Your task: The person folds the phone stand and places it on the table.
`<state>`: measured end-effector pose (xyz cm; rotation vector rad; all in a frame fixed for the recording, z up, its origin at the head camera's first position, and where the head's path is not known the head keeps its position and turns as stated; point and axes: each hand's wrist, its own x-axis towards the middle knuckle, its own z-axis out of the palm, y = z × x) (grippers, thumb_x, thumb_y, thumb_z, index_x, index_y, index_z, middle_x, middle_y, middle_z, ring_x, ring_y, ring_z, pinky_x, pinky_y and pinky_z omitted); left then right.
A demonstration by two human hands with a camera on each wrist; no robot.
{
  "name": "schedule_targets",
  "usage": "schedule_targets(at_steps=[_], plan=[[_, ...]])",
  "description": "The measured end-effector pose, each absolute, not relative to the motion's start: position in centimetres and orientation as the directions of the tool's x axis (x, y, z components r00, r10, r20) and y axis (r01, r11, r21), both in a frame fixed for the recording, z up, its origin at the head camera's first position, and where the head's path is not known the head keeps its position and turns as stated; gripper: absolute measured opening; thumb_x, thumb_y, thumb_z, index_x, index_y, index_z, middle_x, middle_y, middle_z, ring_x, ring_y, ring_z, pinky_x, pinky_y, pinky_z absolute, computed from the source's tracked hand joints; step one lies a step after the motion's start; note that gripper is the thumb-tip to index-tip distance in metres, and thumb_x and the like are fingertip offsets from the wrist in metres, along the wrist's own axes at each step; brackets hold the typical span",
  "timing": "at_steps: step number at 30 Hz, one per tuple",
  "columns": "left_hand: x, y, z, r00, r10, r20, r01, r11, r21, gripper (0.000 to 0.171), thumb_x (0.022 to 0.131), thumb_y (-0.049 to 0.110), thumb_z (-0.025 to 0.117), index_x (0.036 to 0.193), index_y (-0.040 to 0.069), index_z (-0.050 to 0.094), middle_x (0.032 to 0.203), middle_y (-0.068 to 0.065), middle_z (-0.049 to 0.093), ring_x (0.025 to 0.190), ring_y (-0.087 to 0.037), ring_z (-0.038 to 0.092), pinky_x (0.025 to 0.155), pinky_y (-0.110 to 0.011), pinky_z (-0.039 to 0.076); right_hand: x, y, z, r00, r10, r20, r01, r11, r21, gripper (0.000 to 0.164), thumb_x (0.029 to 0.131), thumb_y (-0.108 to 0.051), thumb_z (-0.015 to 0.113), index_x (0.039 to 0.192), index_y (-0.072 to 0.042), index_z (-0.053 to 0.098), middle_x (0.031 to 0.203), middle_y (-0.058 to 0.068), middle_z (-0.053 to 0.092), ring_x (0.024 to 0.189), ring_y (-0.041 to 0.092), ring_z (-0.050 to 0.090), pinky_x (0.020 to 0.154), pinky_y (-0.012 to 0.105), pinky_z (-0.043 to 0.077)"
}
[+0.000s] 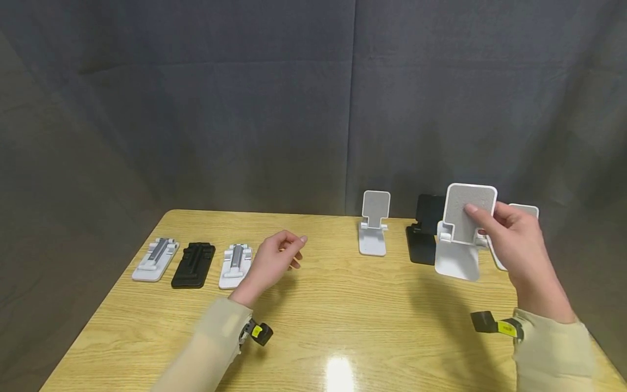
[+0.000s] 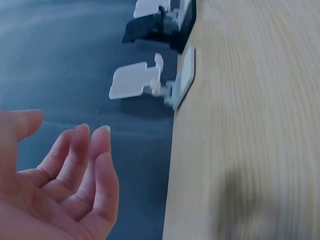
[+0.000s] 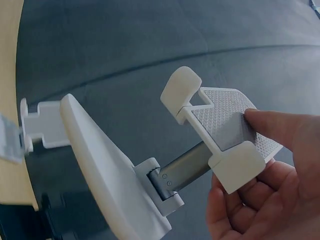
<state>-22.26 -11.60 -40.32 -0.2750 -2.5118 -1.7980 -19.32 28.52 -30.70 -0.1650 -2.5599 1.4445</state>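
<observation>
My right hand (image 1: 521,239) pinches a white phone stand (image 1: 458,261) by its grey-padded top plate, thumb on the pad and fingers behind. The stand is unfolded and held up over the table, its shadow falling below. In the right wrist view its two lip tabs, grey metal arm (image 3: 185,170) and white base (image 3: 107,165) show clearly. My left hand (image 1: 274,258) hovers over the table with loosely bent fingers and nothing in it. Nearest to it lies a folded white phone stand (image 1: 236,267), partly overlapped by the wrist in the head view.
Left on the wooden table (image 1: 343,305) lie another folded white stand (image 1: 155,260) and a folded black one (image 1: 193,265). Towards the back right stand an unfolded white stand (image 1: 372,240), a black one (image 1: 421,247) and a partly hidden white one (image 1: 529,209). A dark curtain (image 1: 245,109) hangs behind.
</observation>
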Motion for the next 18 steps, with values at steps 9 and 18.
schedule_targets(at_steps=[9, 18], plan=[[-21.7, -8.9, -40.5, -0.967, 0.242, 0.083, 0.129, 0.181, 0.975, 0.029, 0.106, 0.03, 0.058, 0.104, 0.001, 0.065, 0.086, -0.013, 0.068, 0.078, -0.028, 0.071, 0.075, -0.045, 0.06, -19.7, 25.6, -30.7, -0.971, 0.134, 0.199, -0.122, 0.435, -0.892, 0.057, 0.101, -0.042, 0.064, 0.135, 0.004, 0.059, 0.099, -0.016, 0.067, 0.101, 0.014, 0.056, 0.086, 0.031, 0.042], [-21.2, -7.0, -41.0, -0.941, 0.335, 0.052, 0.1, 0.127, 0.987, 0.036, 0.107, 0.032, 0.055, 0.11, -0.003, 0.063, 0.094, -0.019, 0.069, 0.083, -0.031, 0.071, 0.082, -0.051, 0.059, -20.3, 21.6, -31.4, -0.963, 0.083, 0.255, -0.212, 0.35, -0.912, 0.05, 0.101, -0.034, 0.067, 0.128, 0.008, 0.064, 0.094, -0.011, 0.071, 0.092, 0.007, 0.063, 0.083, 0.021, 0.05]])
